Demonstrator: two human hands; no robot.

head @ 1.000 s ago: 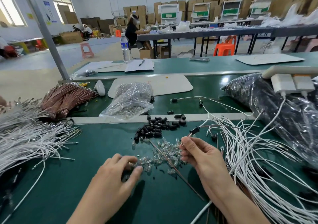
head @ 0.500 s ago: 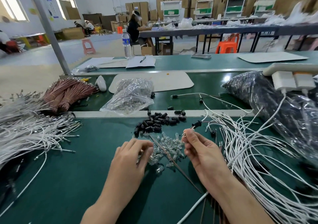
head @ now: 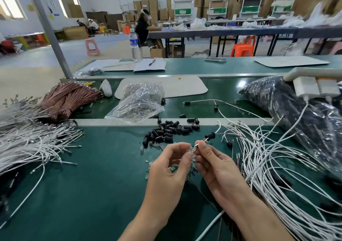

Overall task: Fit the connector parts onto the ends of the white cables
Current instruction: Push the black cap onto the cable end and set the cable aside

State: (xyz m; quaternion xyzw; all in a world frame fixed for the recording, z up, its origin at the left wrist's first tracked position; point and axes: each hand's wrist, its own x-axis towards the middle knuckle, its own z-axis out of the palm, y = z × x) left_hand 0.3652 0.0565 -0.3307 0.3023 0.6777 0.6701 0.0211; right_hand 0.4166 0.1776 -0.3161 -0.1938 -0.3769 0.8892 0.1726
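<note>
My left hand (head: pixel 172 168) pinches a small clear connector part (head: pixel 192 150) between thumb and fingertips. My right hand (head: pixel 220 168) pinches the metal end of a cable (head: pixel 197 145) right against that part, above the green table. The held cable carries a black sleeve (head: pixel 210 135) just past my fingers. A small heap of clear parts (head: pixel 174 166) lies under my hands, partly hidden. Black sleeves (head: pixel 166 131) are piled just beyond. Loose white cables (head: pixel 273 168) spread to the right.
A bundle of white cables with metal ends (head: pixel 27 144) lies at the left, copper-coloured wire bundles (head: pixel 68 100) behind it. A clear bag of parts (head: pixel 137 104) and a big black-filled bag (head: pixel 299 115) sit on the belt (head: pixel 218 111) beyond the metal rail (head: pixel 129 122).
My left hand lifted from the clear parts heap with one part and came up to meet my right hand, which held the cable end nearly still.
</note>
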